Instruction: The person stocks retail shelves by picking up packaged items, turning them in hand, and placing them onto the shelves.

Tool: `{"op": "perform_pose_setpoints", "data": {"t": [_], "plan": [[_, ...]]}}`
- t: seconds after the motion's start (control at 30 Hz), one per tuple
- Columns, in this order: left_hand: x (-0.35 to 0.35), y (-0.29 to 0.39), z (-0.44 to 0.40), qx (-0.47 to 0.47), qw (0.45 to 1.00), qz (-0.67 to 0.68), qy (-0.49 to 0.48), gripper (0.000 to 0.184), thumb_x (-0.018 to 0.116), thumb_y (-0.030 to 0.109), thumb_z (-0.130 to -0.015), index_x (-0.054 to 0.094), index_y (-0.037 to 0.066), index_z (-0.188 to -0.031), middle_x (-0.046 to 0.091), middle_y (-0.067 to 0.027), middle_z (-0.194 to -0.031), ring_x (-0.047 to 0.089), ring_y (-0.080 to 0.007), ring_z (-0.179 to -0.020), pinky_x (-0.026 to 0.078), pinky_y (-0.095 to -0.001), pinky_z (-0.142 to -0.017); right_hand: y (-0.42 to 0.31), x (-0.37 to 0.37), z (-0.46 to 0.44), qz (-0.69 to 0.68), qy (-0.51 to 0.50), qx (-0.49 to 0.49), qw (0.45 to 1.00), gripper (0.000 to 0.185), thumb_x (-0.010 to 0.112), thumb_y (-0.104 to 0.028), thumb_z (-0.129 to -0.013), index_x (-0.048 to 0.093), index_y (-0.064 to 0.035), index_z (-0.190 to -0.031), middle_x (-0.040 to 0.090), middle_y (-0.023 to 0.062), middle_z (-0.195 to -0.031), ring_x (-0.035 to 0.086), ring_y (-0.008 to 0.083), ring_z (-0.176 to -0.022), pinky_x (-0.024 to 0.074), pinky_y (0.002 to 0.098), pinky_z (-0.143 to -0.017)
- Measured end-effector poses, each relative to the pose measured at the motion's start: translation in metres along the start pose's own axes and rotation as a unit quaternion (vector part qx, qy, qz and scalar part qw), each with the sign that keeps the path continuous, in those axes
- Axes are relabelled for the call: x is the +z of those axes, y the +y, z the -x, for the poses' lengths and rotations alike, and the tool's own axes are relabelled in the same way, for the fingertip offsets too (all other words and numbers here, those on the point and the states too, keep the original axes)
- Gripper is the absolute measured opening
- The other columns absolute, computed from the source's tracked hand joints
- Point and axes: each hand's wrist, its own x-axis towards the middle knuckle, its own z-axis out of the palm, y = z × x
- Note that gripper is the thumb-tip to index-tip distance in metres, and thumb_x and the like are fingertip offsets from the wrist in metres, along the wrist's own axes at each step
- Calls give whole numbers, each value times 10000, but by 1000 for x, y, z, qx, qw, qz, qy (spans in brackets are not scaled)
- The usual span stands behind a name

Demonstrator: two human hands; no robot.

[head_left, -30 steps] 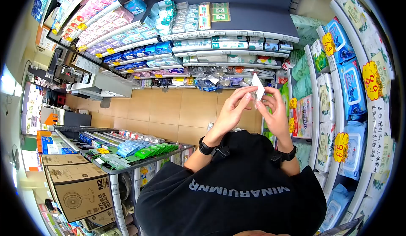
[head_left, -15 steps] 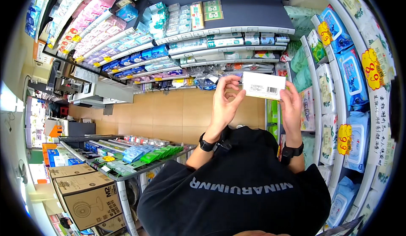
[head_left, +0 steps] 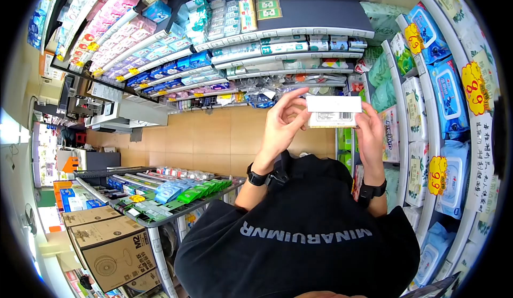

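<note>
A small white box (head_left: 334, 104) is held up in front of my chest, its blank narrow side and a printed face with a barcode showing. At its left end, my left hand (head_left: 282, 127) grips it with thumb and fingers, the index finger stretched out beyond the top corner. My right hand (head_left: 370, 135) pinches the opposite end, thumb along the lower corner. The box's far side is hidden.
Ahead stand shelves (head_left: 294, 33) of packaged goods. Wet-wipe packs (head_left: 448, 96) line the right-hand rack. A display table (head_left: 176, 207) with colourful packets and a cardboard fan carton (head_left: 115, 252) are on the left. Tiled floor (head_left: 214, 143) lies between.
The box has tipped between my hands: its blank narrow side now faces up, and the barcode face looks foreshortened below it. Both hands keep their hold at its ends.
</note>
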Motion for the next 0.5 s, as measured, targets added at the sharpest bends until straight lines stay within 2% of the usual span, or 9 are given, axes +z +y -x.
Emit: {"op": "perform_pose_setpoints", "data": {"t": [0.13,0.23,0.3,0.5], "plan": [[-4,-5,-1,0,1000,-13,-9,384,671,19,-917,593,8,-1293,625,-39,-1051,619,-62,-826,522,-206,-613,3,1,2,-14,-3,1,1000,377,558,-86,-985,496,66,-1324,693,122,-1066,637,110,-971,484,240,-853],[-3,-4,-5,8,999,-30,7,287,664,64,-937,628,-27,-1207,659,-54,-973,618,-63,-763,512,-205,-576,4,-1,3,-3,-10,9,1000,386,566,-81,-982,492,67,-1330,694,130,-1072,636,116,-978,483,251,-869],[-1,1,-7,-27,999,-37,18,214,648,122,-963,645,-25,-1119,668,-39,-849,603,-55,-663,496,-206,-510,2,0,5,-13,-11,9,1000,382,568,-84,-982,493,66,-1325,695,136,-1075,637,120,-985,481,257,-878],[-1,-6,-14,-55,997,-39,39,206,640,197,-980,666,-7,-972,626,-20,-711,561,-52,-546,457,-205,-418,-2,-1,8,0,-39,14,999,366,566,-89,-986,500,49,-1319,694,130,-1088,636,120,-994,475,258,-899]]}}
